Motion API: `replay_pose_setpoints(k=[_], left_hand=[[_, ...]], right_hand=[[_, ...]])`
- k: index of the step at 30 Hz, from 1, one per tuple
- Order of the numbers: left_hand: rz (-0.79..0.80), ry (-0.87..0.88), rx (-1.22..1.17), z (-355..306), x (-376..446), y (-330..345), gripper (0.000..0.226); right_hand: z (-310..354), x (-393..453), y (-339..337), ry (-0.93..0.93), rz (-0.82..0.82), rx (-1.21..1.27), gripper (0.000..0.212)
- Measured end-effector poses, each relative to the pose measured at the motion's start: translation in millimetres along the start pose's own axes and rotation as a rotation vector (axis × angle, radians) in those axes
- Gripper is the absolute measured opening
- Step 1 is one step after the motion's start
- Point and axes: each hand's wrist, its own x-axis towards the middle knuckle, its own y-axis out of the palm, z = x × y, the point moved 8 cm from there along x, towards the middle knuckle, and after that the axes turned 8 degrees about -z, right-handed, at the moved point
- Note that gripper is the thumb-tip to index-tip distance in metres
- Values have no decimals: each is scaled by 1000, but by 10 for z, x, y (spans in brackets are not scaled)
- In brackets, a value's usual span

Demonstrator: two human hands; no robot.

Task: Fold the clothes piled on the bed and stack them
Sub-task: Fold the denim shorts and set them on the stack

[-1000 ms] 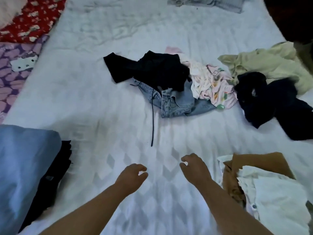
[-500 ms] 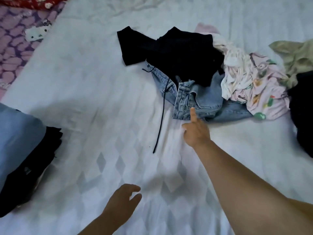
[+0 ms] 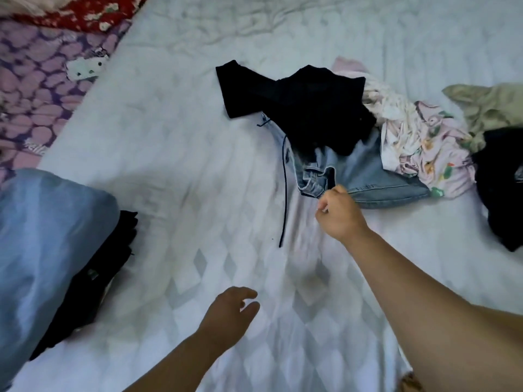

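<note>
Denim jeans [image 3: 365, 176] | head view: under the black top [image 3: 311, 108], my right hand [image 3: 339, 216] pinched shut on their waistband edge | left hand [image 3: 229, 315] short of the jeans, loosely open, empty | risk: pulling drags the black top and its cord [image 3: 283, 193] along.

Your two arms come into view bare from the forearm down: no sleeve, cuff or glove shows on either. Your bare left hand [image 3: 229, 312] wears no ring, watch or band that can be seen, and its wrist is uncovered. Your bare right hand [image 3: 341, 213] is likewise unadorned, its wrist and long forearm free of any cloth or strap up to the picture's edge. Both hands are slightly blurred, so fine detail such as the nails cannot be told.
</note>
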Motion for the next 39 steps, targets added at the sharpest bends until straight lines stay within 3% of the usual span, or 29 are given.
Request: replay_pose_setpoints(k=[3, 6, 13, 20, 24, 31, 36, 39], left_hand=[[3, 69, -9, -118, -140, -143, 27], [11, 137, -3, -184, -322, -335, 31], [-19, 353, 55, -410, -737, -911, 57], [-130, 602, 35, -1034, -1144, -1379, 75], [-213, 800, 19, -1444, -1388, -1617, 79], [-249, 769, -53, -1707, -1557, -2158, 89], [-24, 759, -126, -1609, -1627, -2333, 44], [-91, 639, 14, -1390, -1452, -2474, 58]], right_hand=[[332, -508, -144, 37, -71, 110, 20], [570, -1022, -169, 111, -39, 79, 32], [1012, -1865, -744, 119, -98, -170, 22], [1542, -2297, -1669, 71, -275, -61, 28], [1817, -2509, -2159, 17, -420, 176, 12], [2087, -2830, -2855, 28, -579, 658, 22], [2141, -2932, -3016, 13, -604, 859, 23], [2072, -2933, -3000, 21, -602, 886, 21]])
